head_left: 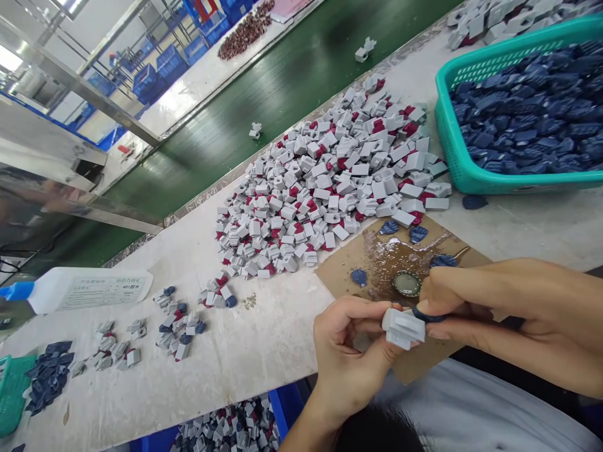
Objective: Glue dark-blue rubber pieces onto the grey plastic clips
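White glue bottle [80, 290] lying flat at the far left of the table [254, 351], blue nozzle pointing left; label prints "401" beside small characters too fine to read. No other writing legible.

Pale, scuffed table running diagonally, edged by a metal strip against a dark green conveyor belt [282, 81]. Two stray grey parts riding on the belt. Beyond it, a second light bench with a heap of brownish-red parts [247, 28], stacked blue crates [157, 69] behind, metal framing overhead. Factory hall, bright light.

Teal basket [452, 144] at upper right, piled with dark blue caps [532, 107]. Another teal basket [12, 392] peeking in at lower left, dark blue pieces spilling beside it. Blue bin [277, 408] under the table's near edge, holding more grey-and-red pieces.

Big heap of grey-and-red plastic blocks [330, 182] mid-table; smaller scatter of finished grey-and-blue pieces [179, 323] to the left.

Cardboard sheet [343, 270] in front, stained with a glossy wet puddle, a metal bottle cap [406, 284] sitting in it, a few loose blue caps around.

Left hand [346, 348], fingers curled tight, pinching a grey plastic block [402, 328] just above the cardboard's near edge. Right hand [499, 314], thumb and forefinger closed on a small dark blue cap [426, 315], pressed against the block's top. Both parts touching, held between the two hands, close to the body.
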Demonstrator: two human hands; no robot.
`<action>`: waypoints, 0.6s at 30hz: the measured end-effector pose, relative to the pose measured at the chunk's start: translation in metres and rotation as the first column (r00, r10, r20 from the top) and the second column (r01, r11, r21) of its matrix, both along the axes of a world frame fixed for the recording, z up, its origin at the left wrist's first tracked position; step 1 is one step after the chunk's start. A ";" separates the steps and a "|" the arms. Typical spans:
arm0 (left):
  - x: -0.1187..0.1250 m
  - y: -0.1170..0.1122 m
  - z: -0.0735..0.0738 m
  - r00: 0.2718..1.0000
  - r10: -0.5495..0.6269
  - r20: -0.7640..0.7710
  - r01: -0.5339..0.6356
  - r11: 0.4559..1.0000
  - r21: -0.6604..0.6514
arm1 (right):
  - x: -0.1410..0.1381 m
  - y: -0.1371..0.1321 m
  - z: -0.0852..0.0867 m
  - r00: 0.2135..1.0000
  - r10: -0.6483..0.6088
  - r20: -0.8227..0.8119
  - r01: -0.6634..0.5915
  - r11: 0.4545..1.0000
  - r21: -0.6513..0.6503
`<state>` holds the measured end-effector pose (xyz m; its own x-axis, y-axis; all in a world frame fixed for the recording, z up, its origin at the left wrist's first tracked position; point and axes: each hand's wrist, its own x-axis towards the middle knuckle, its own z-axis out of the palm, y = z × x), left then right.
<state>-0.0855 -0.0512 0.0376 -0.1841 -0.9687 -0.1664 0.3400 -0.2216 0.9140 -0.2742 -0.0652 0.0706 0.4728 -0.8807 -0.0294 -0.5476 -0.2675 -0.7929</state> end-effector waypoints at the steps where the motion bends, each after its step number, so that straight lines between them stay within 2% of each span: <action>1: -0.001 0.000 -0.002 1.000 0.002 0.000 -0.002 1.000 0.004 | -0.001 -0.003 -0.002 0.998 0.039 0.045 -0.041 0.999 0.034; 6: -0.008 -0.003 -0.011 0.999 0.037 -0.010 -0.036 0.997 0.071 | -0.007 -0.017 -0.014 0.980 0.141 0.137 -0.165 0.970 0.179; 12: -0.005 -0.003 -0.016 0.998 0.065 0.008 -0.065 0.985 0.163 | -0.002 -0.027 -0.024 0.959 0.139 0.248 -0.208 0.938 0.277; 14: 0.000 -0.004 -0.015 0.999 0.029 0.016 -0.032 0.986 0.167 | 0.000 -0.027 -0.024 0.944 0.116 0.311 -0.225 0.911 0.345; 17: 0.007 -0.006 -0.009 0.995 -0.091 0.035 0.084 0.984 0.158 | 0.002 -0.031 -0.019 0.907 0.072 0.415 -0.272 0.853 0.446; 18: 0.008 -0.007 -0.006 0.990 -0.133 0.047 0.124 0.980 0.157 | 0.004 -0.033 -0.016 0.897 0.052 0.438 -0.268 0.853 0.448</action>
